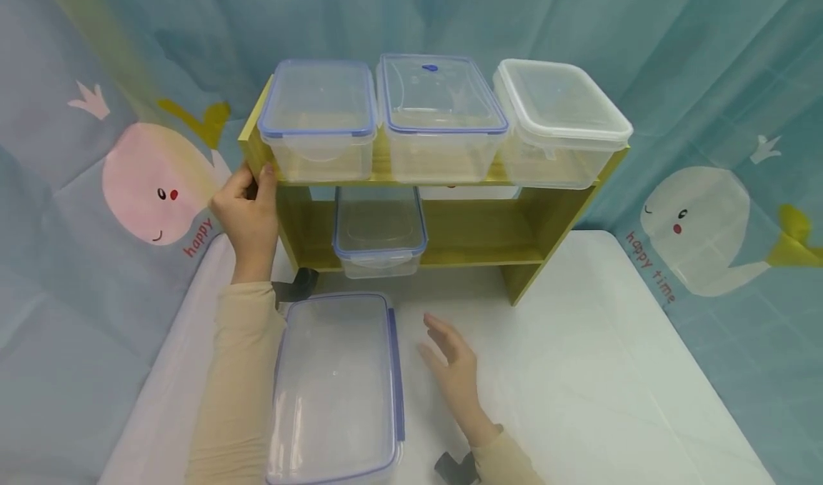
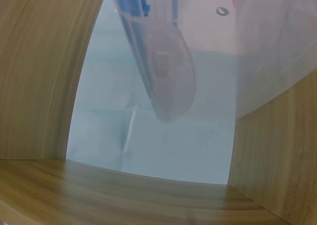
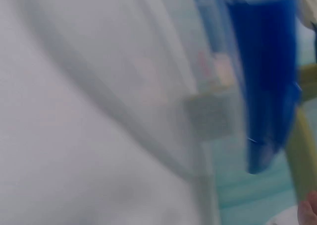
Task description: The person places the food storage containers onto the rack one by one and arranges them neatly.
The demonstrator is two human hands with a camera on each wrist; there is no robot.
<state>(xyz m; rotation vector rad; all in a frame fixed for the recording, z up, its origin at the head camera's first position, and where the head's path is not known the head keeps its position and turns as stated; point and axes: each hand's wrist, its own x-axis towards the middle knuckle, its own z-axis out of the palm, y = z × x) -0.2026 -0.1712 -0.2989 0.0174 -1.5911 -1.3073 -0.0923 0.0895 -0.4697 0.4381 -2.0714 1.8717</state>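
At the wooden shelf's [image 1: 556, 231] left side panel, my left hand [image 1: 249, 210] grips the front edge, thumb on the inner side and fingers bent on the outer. Just above the thumb stands a clear lidded container [image 1: 318, 99] with a blue rim. A large flat clear container [image 1: 334, 385] with a blue-edged lid lies on the white table between my forearms. My right hand [image 1: 455, 371] hovers to its right, fingers loosely bent and holding nothing. The right wrist view is blurred and shows a blue side latch [image 3: 265, 76] close up.
On the shelf top, a blue-rimmed container [image 1: 444, 99] and a white-lidded one [image 1: 566, 106] stand to the right. Another blue-rimmed container [image 1: 379, 228] sits on the lower board, its front over the edge. Printed curtains [image 1: 424, 13] hang behind and at both sides.
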